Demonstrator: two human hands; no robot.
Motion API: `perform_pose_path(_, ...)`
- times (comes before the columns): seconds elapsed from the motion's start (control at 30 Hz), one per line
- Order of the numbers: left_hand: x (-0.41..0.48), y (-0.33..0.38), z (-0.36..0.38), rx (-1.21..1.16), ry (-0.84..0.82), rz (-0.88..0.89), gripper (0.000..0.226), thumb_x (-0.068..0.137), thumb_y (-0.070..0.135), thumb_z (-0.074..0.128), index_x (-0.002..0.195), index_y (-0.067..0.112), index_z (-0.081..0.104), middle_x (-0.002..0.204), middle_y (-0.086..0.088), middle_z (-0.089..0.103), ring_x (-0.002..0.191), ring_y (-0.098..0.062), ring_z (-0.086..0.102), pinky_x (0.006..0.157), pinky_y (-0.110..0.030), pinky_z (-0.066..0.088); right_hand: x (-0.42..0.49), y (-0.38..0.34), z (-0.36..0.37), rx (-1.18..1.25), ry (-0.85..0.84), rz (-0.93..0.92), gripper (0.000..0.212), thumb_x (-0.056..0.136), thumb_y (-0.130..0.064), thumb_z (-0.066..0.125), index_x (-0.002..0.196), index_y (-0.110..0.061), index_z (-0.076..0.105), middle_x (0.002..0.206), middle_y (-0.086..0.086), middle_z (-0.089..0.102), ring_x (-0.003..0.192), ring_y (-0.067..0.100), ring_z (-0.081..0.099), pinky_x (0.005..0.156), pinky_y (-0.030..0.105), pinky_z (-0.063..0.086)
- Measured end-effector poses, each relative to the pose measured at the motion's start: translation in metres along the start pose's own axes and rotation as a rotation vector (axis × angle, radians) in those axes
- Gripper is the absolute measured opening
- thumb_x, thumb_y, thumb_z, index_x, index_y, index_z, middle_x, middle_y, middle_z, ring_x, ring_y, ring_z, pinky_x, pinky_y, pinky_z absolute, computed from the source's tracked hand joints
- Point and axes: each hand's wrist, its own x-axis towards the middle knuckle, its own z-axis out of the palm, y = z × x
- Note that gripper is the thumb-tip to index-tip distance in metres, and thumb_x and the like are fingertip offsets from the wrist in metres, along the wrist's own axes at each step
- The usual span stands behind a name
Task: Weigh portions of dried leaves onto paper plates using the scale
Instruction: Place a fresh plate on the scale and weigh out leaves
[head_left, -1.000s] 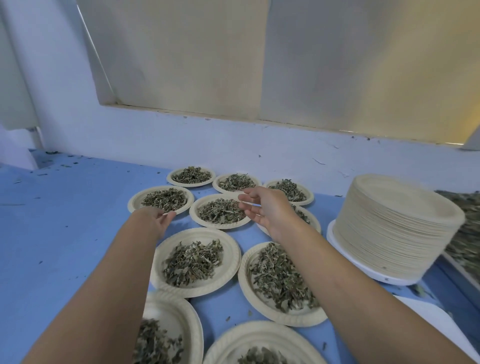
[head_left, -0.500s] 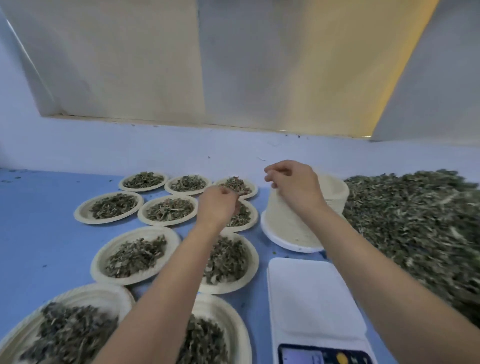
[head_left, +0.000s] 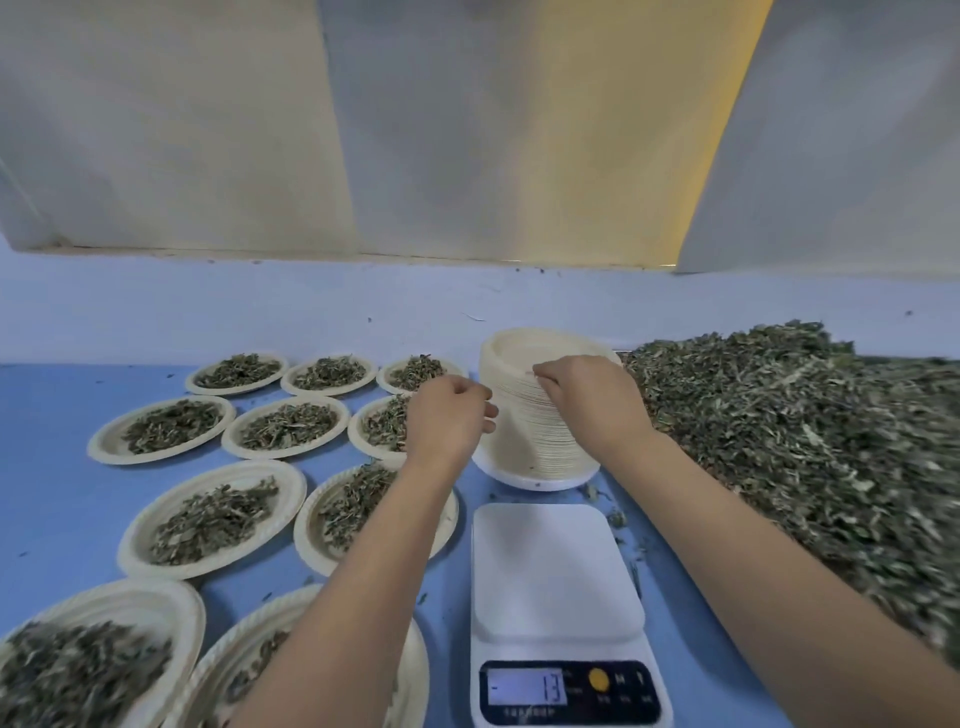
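A tall stack of paper plates (head_left: 524, 431) stands on a white base behind the scale. My right hand (head_left: 587, 402) lies over the stack's top right and pinches the rim of the top plates with curled fingers. My left hand (head_left: 449, 418) is curled against the stack's left side, thumb on the plate edges; its fingertips are hidden. The white digital scale (head_left: 553, 571) has a bare platform and its display (head_left: 527, 687) shows 13. A big heap of dried leaves (head_left: 810, 447) fills the right side.
Several paper plates with leaf portions cover the blue table on the left, such as one plate (head_left: 158, 428) at mid left and another (head_left: 210, 519) nearer me. My left forearm crosses over two near plates. A pale wall ledge runs behind.
The view swung right. Both hands left the filled plates and moved to the plate stack; the right hand came down on its top rim and the left reached its side.
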Motion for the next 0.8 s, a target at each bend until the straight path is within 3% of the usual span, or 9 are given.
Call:
perform_pose_path(0.17, -0.005, -0.001, 0.004, -0.015, -0.022, -0.014, 0.019, 0.092, 0.012, 0.048, 0.084, 0.013, 0.065, 0.074, -0.001, 0.07, 0.06, -0.011, 0.064, 0.073, -0.028, 0.05, -0.001, 0.003, 0.002, 0.007, 0.008, -0.01, 0.03, 0.101, -0.022, 0.041, 0.11, -0.009, 0.067, 0.107, 0.01, 0.069, 0.101, 0.029, 0.059, 0.081, 0.041, 0.048)
perform_pose_path(0.33, -0.009, 0.0, 0.008, -0.038, -0.034, -0.027, 0.019, 0.091, 0.01, 0.047, 0.086, 0.011, 0.065, 0.075, -0.003, 0.069, 0.06, -0.013, 0.063, 0.071, -0.028, 0.048, 0.001, 0.006, 0.007, 0.003, 0.019, -0.064, 0.028, 0.099, -0.011, 0.04, 0.114, -0.009, 0.064, 0.108, 0.01, 0.065, 0.104, 0.03, 0.056, 0.088, 0.04, 0.042)
perform_pose_path(0.43, -0.012, 0.0, 0.011, -0.042, -0.032, -0.03, 0.019, 0.09, 0.01, 0.047, 0.087, 0.01, 0.066, 0.076, -0.003, 0.07, 0.062, -0.014, 0.064, 0.069, -0.027, 0.047, 0.004, 0.008, 0.009, 0.037, 0.066, -0.098, 0.033, 0.098, -0.005, 0.041, 0.127, -0.009, 0.057, 0.119, 0.01, 0.061, 0.112, 0.029, 0.05, 0.095, 0.036, 0.035)
perform_pose_path(0.53, -0.01, 0.0, 0.015, -0.058, -0.022, -0.032, 0.019, 0.092, 0.009, 0.046, 0.089, 0.009, 0.065, 0.08, -0.004, 0.069, 0.063, -0.014, 0.065, 0.075, -0.03, 0.05, 0.006, 0.007, 0.007, 0.09, 0.15, -0.114, 0.034, 0.096, 0.001, 0.042, 0.127, -0.004, 0.057, 0.12, 0.013, 0.061, 0.114, 0.029, 0.049, 0.097, 0.035, 0.034)
perform_pose_path(0.67, -0.004, 0.007, 0.015, -0.376, 0.06, -0.131, 0.019, 0.097, 0.016, 0.047, 0.093, 0.002, 0.06, 0.077, -0.008, 0.064, 0.062, -0.018, 0.064, 0.062, -0.026, 0.051, -0.001, -0.002, 0.0, 0.164, 0.261, -0.209, 0.03, 0.092, 0.005, 0.049, 0.119, 0.004, 0.061, 0.113, 0.018, 0.064, 0.109, 0.034, 0.054, 0.095, 0.039, 0.037)
perform_pose_path(0.8, -0.004, 0.015, 0.006, -0.691, 0.149, -0.229, 0.029, 0.095, 0.029, 0.055, 0.08, 0.005, 0.059, 0.07, -0.01, 0.066, 0.052, -0.014, 0.063, 0.048, -0.021, 0.053, -0.026, -0.016, -0.004, 0.168, 0.368, -0.45, 0.02, 0.076, 0.013, 0.065, 0.095, 0.009, 0.069, 0.089, 0.021, 0.069, 0.082, 0.038, 0.065, 0.073, 0.045, 0.053)
